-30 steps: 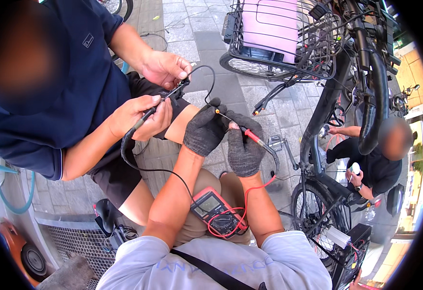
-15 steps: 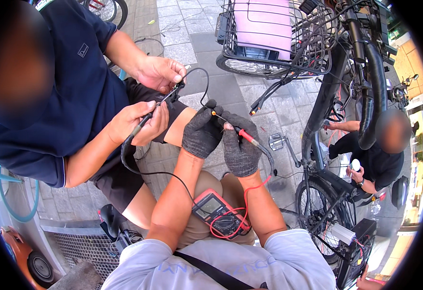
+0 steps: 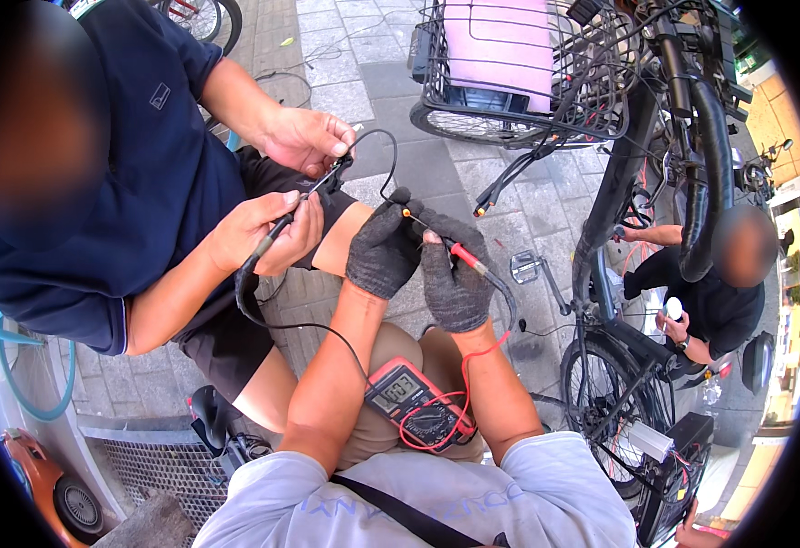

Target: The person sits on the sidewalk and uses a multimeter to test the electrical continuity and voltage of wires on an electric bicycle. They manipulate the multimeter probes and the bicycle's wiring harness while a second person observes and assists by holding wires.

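Grey knit work gloves cover both my hands. My left hand (image 3: 381, 254) pinches the end of a thin black cable (image 3: 393, 164) whose small orange-tipped connector (image 3: 407, 213) pokes out between the fingers. My right hand (image 3: 459, 290) grips a red multimeter probe (image 3: 466, 257); its metal tip meets the connector, though exact contact is too small to tell. On my lap lies a red and black multimeter (image 3: 409, 402), digits on its display and the red lead looped over it. At the left, a co-worker's hands (image 3: 272, 228) hold a black probe (image 3: 267, 242) against the cable's other end.
A bicycle with a black wire basket (image 3: 528, 114) holding a pink sheet stands ahead. To the right is a black bike frame (image 3: 614, 183) with loose cables and a pedal (image 3: 526, 267). Another person (image 3: 738, 292) crouches beyond it. A metal grate (image 3: 158, 466) lies lower left.
The multimeter's display, faint before, now shows dark digits. My hands, the probes and the co-worker's hands have barely moved.
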`<state>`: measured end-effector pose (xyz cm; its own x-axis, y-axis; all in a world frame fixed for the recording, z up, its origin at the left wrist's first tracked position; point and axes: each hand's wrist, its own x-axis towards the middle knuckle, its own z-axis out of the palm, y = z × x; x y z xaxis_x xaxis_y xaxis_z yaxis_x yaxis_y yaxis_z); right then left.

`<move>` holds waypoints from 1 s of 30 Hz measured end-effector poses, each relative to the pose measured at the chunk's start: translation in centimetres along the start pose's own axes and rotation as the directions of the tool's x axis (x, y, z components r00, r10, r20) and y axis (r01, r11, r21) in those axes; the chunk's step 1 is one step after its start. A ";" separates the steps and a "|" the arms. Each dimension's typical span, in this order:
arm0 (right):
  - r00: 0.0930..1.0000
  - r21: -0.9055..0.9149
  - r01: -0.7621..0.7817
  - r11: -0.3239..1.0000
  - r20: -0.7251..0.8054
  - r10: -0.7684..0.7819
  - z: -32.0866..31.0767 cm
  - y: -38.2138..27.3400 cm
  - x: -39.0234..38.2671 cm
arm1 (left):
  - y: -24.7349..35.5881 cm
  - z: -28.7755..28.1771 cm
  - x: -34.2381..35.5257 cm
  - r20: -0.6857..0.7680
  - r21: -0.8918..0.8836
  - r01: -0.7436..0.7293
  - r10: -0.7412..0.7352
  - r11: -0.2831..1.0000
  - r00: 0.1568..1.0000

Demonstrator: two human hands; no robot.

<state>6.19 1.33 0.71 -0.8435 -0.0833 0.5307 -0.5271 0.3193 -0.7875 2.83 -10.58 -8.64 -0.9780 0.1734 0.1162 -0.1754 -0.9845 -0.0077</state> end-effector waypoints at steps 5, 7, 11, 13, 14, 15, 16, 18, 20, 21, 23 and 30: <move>1.000 -0.029 0.006 1.000 0.005 -0.005 0.0 0.5 -0.2 | 0.1 0.0 -0.1 0.002 -0.005 -0.004 0.005 1.000 1.000; 1.000 -0.010 -0.008 1.000 -0.006 0.008 0.3 0.6 -0.3 | 0.1 0.6 -0.1 -0.013 0.008 -0.015 0.015 1.000 1.000; 0.996 -0.118 0.089 0.989 -0.011 -0.090 -0.1 0.3 0.3 | -0.4 0.8 0.1 0.004 0.064 -0.015 0.014 0.998 1.000; 0.999 -0.211 0.037 0.977 0.017 -0.034 -0.7 -0.3 0.4 | -0.5 0.5 0.4 -0.020 0.038 0.002 -0.001 0.999 1.000; 0.999 -0.181 0.051 0.982 0.014 -0.049 -0.5 0.7 0.6 | -0.5 0.1 0.6 -0.043 0.044 0.008 -0.006 0.999 0.999; 0.998 -0.093 0.067 0.993 0.008 -0.066 -0.2 1.3 0.3 | -0.2 0.5 0.3 0.028 0.019 0.023 -0.023 1.000 0.999; 0.996 -0.016 0.094 0.995 -0.004 -0.094 0.2 1.6 0.1 | 0.2 0.3 0.3 0.030 0.008 0.019 -0.020 1.000 0.999; 0.985 0.000 0.170 0.985 -0.013 -0.170 0.4 1.7 0.6 | 0.2 1.2 0.3 -0.009 0.055 -0.032 0.033 0.998 0.999; 0.981 -0.021 0.193 0.981 -0.013 -0.193 0.1 1.0 0.3 | 0.1 0.8 0.0 0.045 0.066 -0.032 0.029 0.997 0.999; 0.980 -0.018 0.195 0.981 -0.025 -0.195 0.2 1.0 0.4 | 0.2 0.2 0.1 0.028 0.092 -0.047 0.044 0.995 0.999; 0.975 0.002 0.219 0.976 -0.029 -0.218 0.2 1.3 0.1 | 0.9 -1.1 0.3 -0.002 0.148 -0.084 0.086 0.985 0.996; 0.990 0.008 0.130 0.992 -0.050 -0.129 -0.2 0.3 0.3 | -0.5 1.7 0.3 -0.039 0.101 -0.051 0.055 0.994 0.998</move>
<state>5.76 1.55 0.69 -0.7621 -0.0768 0.6429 -0.6328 0.2987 -0.7144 2.78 -10.07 -6.93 -0.9898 0.1197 0.0772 -0.1129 -0.9898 0.0871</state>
